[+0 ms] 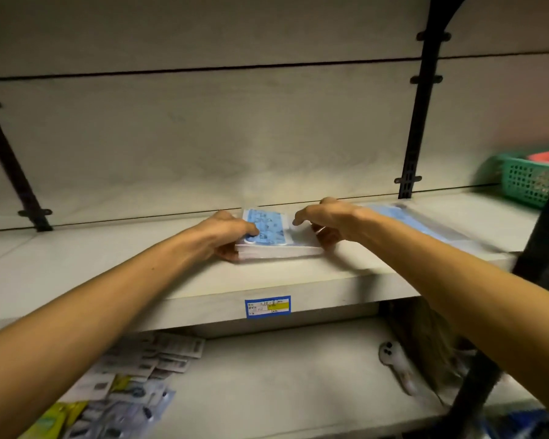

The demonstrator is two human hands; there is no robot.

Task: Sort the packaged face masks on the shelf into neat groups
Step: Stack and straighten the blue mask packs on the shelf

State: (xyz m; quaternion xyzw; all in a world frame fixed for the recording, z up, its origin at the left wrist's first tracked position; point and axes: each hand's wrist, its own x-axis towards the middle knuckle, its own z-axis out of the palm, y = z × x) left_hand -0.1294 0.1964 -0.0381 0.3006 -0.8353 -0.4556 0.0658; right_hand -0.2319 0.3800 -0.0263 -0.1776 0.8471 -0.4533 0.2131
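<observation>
two pale shelves [298, 280] on black uprights [420, 122], dim light; green mesh basket [523, 182] far right. flat stack of glossy masks [271, 239], blue print on top, sits mid-shelf near the front edge. left hand [225, 232] grips its left end, thumb on top. right hand [330, 221] arches over the right end, fingers curled down against it.

A squared-up stack of packaged face masks [274, 239], blue printed masks in clear white-edged wrappers, lies flat near the front edge of the pale shelf [171, 274]; a second, blurred group of blue mask packs [403, 217] lies just to its right
</observation>
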